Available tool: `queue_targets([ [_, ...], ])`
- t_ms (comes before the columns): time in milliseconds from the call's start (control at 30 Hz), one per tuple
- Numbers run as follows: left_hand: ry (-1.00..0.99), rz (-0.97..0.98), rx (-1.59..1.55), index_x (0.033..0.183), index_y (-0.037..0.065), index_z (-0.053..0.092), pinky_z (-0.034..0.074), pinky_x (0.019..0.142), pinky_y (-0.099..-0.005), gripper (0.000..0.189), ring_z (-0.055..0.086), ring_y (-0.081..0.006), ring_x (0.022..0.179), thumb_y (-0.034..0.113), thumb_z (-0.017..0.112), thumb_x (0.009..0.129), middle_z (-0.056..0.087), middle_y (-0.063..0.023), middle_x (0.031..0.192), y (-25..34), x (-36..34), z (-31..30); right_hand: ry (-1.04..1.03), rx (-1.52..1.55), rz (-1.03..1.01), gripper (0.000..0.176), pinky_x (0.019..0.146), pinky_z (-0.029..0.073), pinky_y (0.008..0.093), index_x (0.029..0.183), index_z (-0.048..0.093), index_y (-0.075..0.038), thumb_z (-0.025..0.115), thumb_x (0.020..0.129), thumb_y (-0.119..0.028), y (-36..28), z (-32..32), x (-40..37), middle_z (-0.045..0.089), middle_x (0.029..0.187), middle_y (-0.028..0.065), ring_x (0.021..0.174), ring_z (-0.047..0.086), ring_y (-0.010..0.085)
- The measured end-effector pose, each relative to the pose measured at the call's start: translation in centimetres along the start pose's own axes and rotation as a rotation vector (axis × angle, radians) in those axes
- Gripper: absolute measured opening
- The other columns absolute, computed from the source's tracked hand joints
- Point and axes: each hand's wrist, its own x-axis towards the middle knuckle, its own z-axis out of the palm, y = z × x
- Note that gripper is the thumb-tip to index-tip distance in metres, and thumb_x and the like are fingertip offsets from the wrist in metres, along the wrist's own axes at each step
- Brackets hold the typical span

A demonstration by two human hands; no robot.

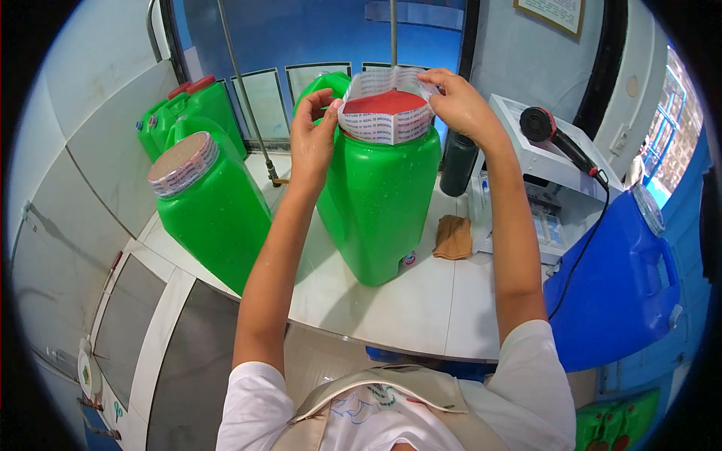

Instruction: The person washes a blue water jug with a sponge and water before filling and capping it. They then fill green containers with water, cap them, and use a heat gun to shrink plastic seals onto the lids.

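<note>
A tall green water container (380,203) stands upright on the tiled counter, with a red lid (385,103) on its wide mouth. Around that lid sits a loose, clear plastic seal band (387,128) printed with rows of small text, its upper edge rising above the lid at the back. My left hand (316,134) pinches the band's left side between thumb and fingers. On the opposite side, my right hand (460,104) grips the band's upper right edge. The container's handle is partly hidden behind my left hand.
Left of my arm stands another green container (214,210) with a sealed brown lid (183,161). Smaller green jugs (188,113) are behind it. At right are a heat gun (556,139) on a white cabinet (519,113), its cord, a brown cloth (453,237) and a blue container (613,278).
</note>
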Motion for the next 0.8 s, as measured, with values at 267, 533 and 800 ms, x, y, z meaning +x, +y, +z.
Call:
queue_targets([
  [267, 0.060, 0.136, -0.013, 0.119, 0.000, 0.056, 0.043, 0.083, -0.0235, 0.033, 0.056, -0.0111, 0.093, 0.018, 0.052, 0.092, 0.063, -0.0092, 0.104, -0.4, -2.3, 1.1, -0.270, 0.383, 0.132, 0.052, 0.084, 0.041, 0.0242, 0.123, 0.054, -0.005, 0.043, 0.073, -0.002, 0.4, 0.5, 2.7, 0.059, 0.112, 0.0082, 0.092, 0.053, 0.0137],
  [533, 0.249, 0.167, 0.377, 0.115, -0.002, 0.057, 0.034, 0.046, -0.0322, 0.031, 0.046, -0.0101, 0.048, 0.017, 0.046, 0.093, 0.054, -0.0136, 0.055, 0.5, -3.6, 2.6, -0.342, 0.472, 0.138, 0.042, 0.091, 0.039, 0.0242, 0.127, 0.050, -0.005, 0.042, 0.086, -0.012, 0.6, 2.0, 3.6, 0.055, 0.119, 0.0093, 0.102, 0.053, 0.0145],
  [800, 0.156, 0.111, 0.522, 0.106, -0.002, 0.061, 0.038, 0.050, -0.0361, 0.031, 0.052, -0.0218, 0.049, 0.019, 0.044, 0.092, 0.056, -0.0172, 0.059, 1.8, -2.9, 1.5, -0.061, 0.463, 0.137, 0.054, 0.099, 0.032, 0.0302, 0.132, 0.043, -0.007, 0.035, 0.094, -0.044, 1.4, 3.4, 0.9, 0.053, 0.121, 0.0140, 0.112, 0.050, 0.0211],
])
